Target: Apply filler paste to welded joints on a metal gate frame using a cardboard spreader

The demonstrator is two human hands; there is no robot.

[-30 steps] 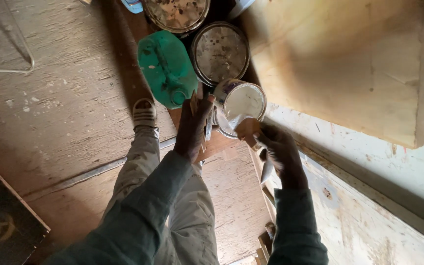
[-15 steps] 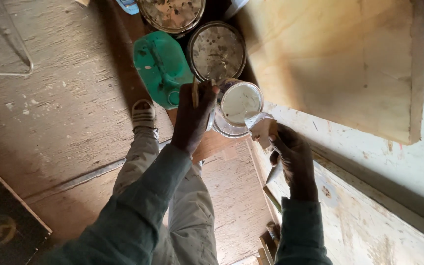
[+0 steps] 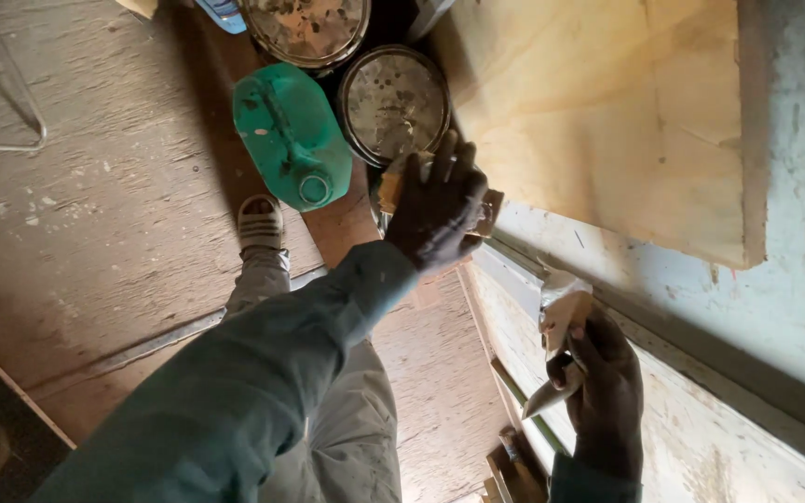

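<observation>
My left hand (image 3: 435, 210) is closed over a small round tin (image 3: 386, 191) of white filler, covering most of it; only its rim and a bit of label show. My right hand (image 3: 603, 391) grips a putty knife (image 3: 561, 321) whose blade carries a lump of whitish filler. The blade is held close to a grey strip (image 3: 701, 359) that runs along the pale wall panel, lower and to the right of the tin.
A green jerrycan (image 3: 291, 140) lies on the wooden floor beside two round paint tins with spattered lids (image 3: 393, 102) (image 3: 305, 28). A plywood sheet (image 3: 607, 112) leans at the upper right. My sandalled foot (image 3: 261, 224) stands below the jerrycan. Wood scraps (image 3: 514, 470) lie by the wall.
My right hand has drawn away from the tin, down and to the right toward the wall, with filler on the knife. My left hand has closed further over the tin, hiding its white contents.
</observation>
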